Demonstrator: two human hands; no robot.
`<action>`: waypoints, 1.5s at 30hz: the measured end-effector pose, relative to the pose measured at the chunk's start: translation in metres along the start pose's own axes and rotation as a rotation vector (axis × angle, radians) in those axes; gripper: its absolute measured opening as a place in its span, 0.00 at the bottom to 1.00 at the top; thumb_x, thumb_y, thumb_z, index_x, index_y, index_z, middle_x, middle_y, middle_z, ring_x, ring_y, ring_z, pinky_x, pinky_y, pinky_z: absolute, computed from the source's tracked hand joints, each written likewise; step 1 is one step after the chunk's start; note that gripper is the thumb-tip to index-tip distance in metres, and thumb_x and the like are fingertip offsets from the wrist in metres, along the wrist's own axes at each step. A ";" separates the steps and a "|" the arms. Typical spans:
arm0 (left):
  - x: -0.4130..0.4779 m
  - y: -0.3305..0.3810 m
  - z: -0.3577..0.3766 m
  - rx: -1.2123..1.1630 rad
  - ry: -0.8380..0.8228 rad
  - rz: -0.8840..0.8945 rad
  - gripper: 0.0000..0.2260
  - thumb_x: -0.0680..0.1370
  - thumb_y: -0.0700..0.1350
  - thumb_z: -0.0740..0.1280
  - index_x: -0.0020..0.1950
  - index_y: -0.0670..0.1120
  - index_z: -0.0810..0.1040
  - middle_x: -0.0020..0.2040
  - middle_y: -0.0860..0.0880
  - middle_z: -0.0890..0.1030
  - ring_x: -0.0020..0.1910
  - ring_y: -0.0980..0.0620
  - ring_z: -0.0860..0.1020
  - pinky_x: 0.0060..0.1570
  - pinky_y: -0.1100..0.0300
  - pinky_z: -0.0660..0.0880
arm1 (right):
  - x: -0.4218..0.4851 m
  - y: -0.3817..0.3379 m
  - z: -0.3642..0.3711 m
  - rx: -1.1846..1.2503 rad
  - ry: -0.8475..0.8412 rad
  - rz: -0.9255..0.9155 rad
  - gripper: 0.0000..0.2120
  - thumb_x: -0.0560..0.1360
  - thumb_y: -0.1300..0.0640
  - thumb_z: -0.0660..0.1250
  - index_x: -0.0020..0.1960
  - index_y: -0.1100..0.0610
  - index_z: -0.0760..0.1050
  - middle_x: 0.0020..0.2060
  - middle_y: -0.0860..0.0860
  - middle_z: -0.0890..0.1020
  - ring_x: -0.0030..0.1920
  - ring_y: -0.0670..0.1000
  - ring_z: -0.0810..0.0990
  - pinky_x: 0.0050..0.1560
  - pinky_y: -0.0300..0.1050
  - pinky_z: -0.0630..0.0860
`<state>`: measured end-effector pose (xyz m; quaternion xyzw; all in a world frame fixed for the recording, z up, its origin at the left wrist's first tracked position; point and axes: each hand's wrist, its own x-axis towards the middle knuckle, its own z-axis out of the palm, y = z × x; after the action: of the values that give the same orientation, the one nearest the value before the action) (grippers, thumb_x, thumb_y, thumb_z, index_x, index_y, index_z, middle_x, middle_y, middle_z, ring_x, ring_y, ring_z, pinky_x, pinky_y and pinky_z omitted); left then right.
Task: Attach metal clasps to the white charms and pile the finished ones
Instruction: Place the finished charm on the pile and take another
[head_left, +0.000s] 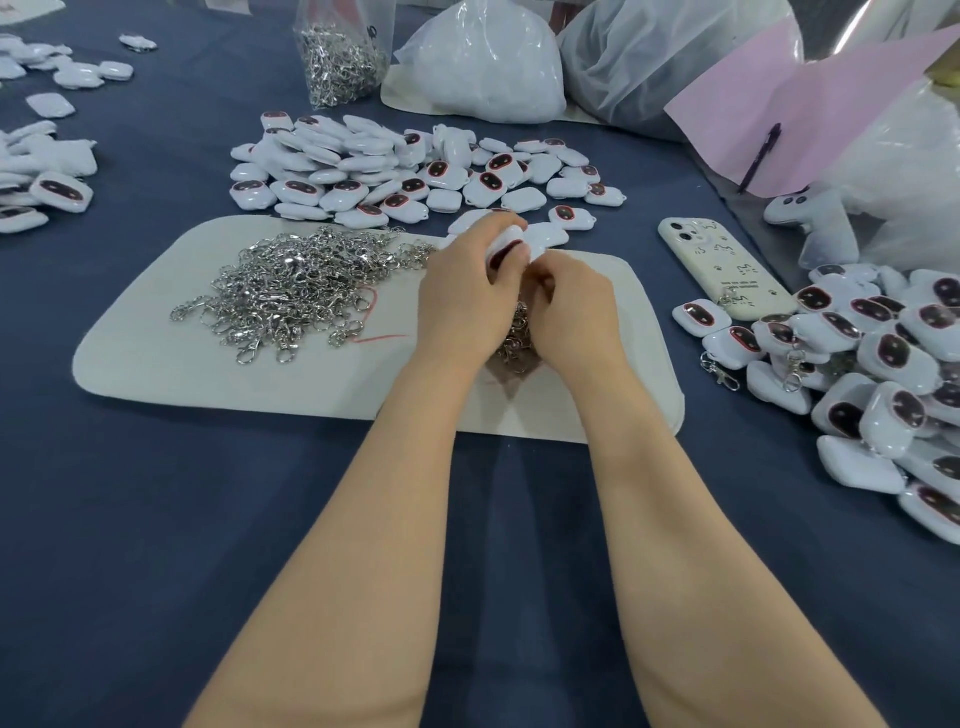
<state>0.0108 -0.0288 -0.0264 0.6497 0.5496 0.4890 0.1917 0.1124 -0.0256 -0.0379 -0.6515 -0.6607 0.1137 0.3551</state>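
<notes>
A clear bag (332, 21) on the desk (156, 519) holds metal clasps (340, 70). The left hand (460, 296) has its grip closed round a white charm (511, 239); the right hand (576, 306) pinches its edge.

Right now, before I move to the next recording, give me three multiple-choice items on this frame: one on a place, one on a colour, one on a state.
1. Where does the loose heap of metal clasps lie?
A. On the white mat
B. On the floor
C. In a drawer

2. What colour is the tablecloth?
A. Red
B. Dark blue
C. Green

3. What is the left hand doing?
A. Lying flat and empty
B. Staying out of view
C. Gripping a white charm

Answers:
1 A: the heap sits on the left part of the mat.
2 B: the cloth all around the mat is dark blue.
3 C: its fingers curl round the charm.
</notes>
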 end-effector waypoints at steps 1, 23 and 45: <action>0.000 0.000 0.001 -0.015 0.026 -0.014 0.10 0.78 0.45 0.64 0.58 0.50 0.77 0.47 0.51 0.80 0.46 0.48 0.76 0.47 0.60 0.71 | -0.001 -0.001 0.000 0.056 0.012 0.021 0.08 0.78 0.62 0.58 0.49 0.59 0.77 0.43 0.53 0.81 0.45 0.52 0.76 0.42 0.40 0.66; 0.009 0.003 -0.010 -1.109 0.056 -0.859 0.04 0.79 0.42 0.65 0.45 0.42 0.74 0.32 0.48 0.74 0.22 0.59 0.73 0.22 0.69 0.72 | -0.001 -0.012 0.001 0.432 0.167 0.034 0.03 0.78 0.59 0.63 0.46 0.55 0.74 0.36 0.40 0.76 0.37 0.35 0.74 0.41 0.24 0.67; 0.008 0.005 -0.009 -1.082 0.064 -0.747 0.04 0.80 0.43 0.63 0.48 0.43 0.73 0.35 0.48 0.72 0.26 0.57 0.73 0.26 0.67 0.74 | 0.001 -0.011 0.003 0.492 0.129 0.048 0.04 0.77 0.59 0.64 0.47 0.52 0.74 0.38 0.39 0.77 0.41 0.38 0.75 0.45 0.27 0.70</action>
<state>0.0050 -0.0257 -0.0154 0.2124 0.4202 0.6161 0.6314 0.1018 -0.0255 -0.0327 -0.5667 -0.5736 0.2378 0.5415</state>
